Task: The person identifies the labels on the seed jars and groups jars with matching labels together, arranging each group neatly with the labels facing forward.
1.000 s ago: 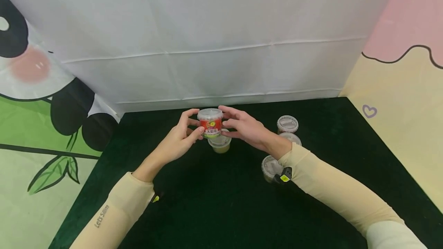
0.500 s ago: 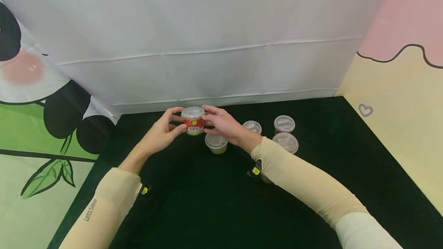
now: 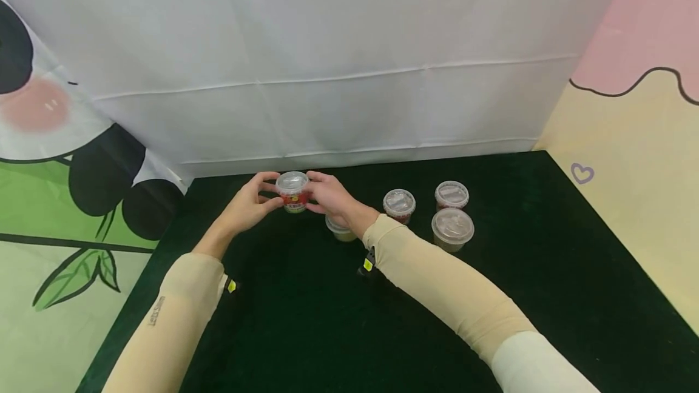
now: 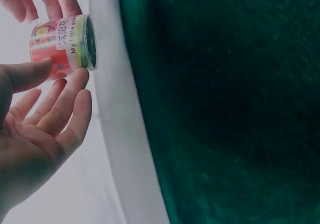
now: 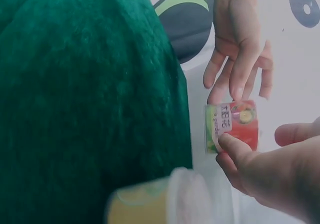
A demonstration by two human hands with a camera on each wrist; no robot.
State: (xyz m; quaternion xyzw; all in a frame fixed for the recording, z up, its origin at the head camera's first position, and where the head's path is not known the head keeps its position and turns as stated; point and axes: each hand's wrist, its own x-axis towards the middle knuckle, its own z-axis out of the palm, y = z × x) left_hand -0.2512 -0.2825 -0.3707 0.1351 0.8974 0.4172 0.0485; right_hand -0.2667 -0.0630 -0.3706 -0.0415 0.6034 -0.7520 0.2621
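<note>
Left hand (image 3: 248, 205) and right hand (image 3: 327, 196) both pinch the red-labelled cup (image 3: 292, 192) with curled fingers above the worktop (image 3: 306, 320).

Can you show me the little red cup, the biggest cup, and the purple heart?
Small red-labelled plastic cup (image 3: 292, 191), head view, its label.
Largest clear-lidded cup (image 3: 452, 227), head view, its lid.
Purple heart outline (image 3: 582, 173), head view, its middle.

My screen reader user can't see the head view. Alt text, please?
Both hands, left hand and right hand, hold a red-labelled cup above a dark green cloth. Four more lidded cups stand to the right.
</note>
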